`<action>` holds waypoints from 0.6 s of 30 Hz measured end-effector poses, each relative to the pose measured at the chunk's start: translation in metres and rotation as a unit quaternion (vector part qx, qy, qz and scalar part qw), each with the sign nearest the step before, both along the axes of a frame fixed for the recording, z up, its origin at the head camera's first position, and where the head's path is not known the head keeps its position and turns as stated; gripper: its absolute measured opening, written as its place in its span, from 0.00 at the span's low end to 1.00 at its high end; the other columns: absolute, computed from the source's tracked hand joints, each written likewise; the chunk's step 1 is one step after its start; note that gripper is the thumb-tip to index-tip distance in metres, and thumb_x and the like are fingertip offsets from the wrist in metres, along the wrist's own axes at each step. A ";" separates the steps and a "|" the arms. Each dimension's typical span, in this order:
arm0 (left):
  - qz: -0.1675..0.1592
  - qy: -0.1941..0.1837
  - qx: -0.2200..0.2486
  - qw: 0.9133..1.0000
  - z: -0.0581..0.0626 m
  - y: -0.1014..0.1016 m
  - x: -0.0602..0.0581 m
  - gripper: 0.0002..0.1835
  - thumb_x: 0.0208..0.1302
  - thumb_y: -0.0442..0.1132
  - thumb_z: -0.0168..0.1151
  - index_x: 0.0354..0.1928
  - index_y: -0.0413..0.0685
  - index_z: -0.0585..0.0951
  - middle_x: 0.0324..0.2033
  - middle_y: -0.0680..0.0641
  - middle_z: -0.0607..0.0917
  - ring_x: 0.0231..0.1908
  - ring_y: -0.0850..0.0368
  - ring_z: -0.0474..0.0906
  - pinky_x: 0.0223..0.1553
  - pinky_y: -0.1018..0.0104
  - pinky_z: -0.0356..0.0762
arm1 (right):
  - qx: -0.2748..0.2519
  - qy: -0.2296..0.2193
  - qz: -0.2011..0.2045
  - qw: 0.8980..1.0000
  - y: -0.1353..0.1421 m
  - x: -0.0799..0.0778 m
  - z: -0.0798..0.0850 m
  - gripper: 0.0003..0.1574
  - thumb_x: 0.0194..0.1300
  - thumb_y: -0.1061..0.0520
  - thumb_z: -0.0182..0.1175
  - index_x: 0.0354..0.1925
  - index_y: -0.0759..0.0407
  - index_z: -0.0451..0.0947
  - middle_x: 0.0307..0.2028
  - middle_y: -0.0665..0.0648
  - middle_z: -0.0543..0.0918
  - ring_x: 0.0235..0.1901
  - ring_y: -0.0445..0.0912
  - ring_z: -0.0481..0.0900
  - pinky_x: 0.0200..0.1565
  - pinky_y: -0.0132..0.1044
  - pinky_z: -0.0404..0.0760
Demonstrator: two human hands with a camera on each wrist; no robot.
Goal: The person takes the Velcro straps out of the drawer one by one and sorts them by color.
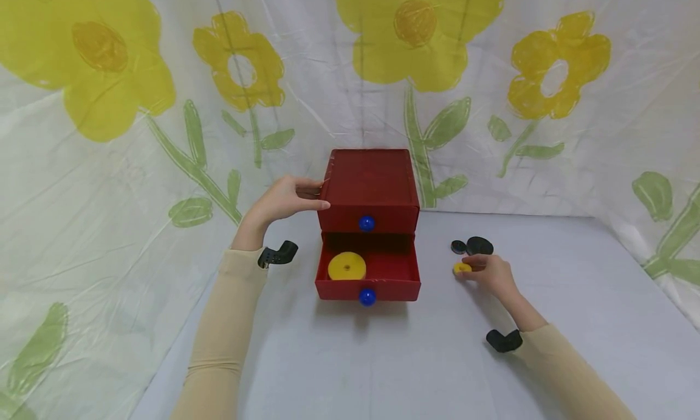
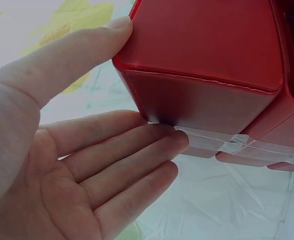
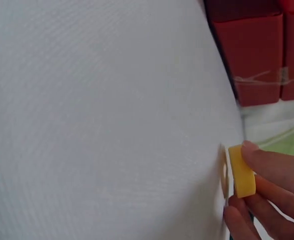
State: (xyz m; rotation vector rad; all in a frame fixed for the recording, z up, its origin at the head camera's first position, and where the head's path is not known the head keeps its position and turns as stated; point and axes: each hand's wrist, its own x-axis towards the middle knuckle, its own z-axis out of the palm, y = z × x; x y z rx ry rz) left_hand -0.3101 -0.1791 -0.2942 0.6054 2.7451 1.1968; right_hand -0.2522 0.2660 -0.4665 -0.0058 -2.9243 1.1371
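Note:
A red two-drawer chest (image 1: pixel 369 177) stands upright, its lower drawer (image 1: pixel 394 274) pulled out and its upper drawer closed. In the lower drawer lies a large yellow disc (image 1: pixel 347 266) with a small hole at its centre. My left hand (image 1: pixel 287 198) touches the chest's upper left side with fingers nearly straight; in the left wrist view the thumb (image 2: pixel 118 31) rests against its edge. My right hand (image 1: pixel 491 275) pinches a small yellow disc (image 3: pixel 241 172) between thumb and fingers, close to the tabletop and right of the chest. The disc is tilted on edge in the right wrist view.
Two black discs, a small one (image 1: pixel 458 247) and a larger one (image 1: pixel 479 245), lie on the white-covered table (image 1: pixel 437 359) just beyond my right hand. Blue round knobs (image 1: pixel 367 296) stick out from the drawer fronts. A flowered curtain (image 1: pixel 306 128) hangs behind the chest.

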 end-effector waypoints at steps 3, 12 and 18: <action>-0.001 -0.001 0.003 1.000 0.000 0.000 0.000 0.36 0.51 0.60 0.69 0.62 0.56 0.75 0.56 0.50 0.80 0.55 0.54 0.77 0.56 0.53 0.75 | -0.002 -0.004 -0.001 1.000 0.000 0.001 -0.002 0.29 0.55 0.53 0.70 0.51 0.68 0.79 0.47 0.68 0.83 0.48 0.59 0.81 0.51 0.52 0.77; -0.002 -0.003 0.003 1.000 0.001 0.001 0.000 0.37 0.51 0.60 0.69 0.63 0.54 0.75 0.56 0.49 0.80 0.55 0.54 0.77 0.57 0.52 0.74 | -0.007 -0.004 0.003 1.000 0.000 0.002 -0.004 0.29 0.54 0.53 0.70 0.52 0.67 0.79 0.48 0.68 0.82 0.47 0.58 0.81 0.48 0.47 0.80; -0.001 -0.004 0.008 1.000 0.000 0.002 0.001 0.37 0.51 0.60 0.69 0.63 0.53 0.75 0.56 0.48 0.80 0.55 0.53 0.77 0.56 0.52 0.74 | -0.008 -0.003 0.005 1.000 -0.001 0.003 -0.004 0.28 0.55 0.54 0.70 0.52 0.66 0.79 0.48 0.68 0.82 0.47 0.58 0.81 0.49 0.48 0.80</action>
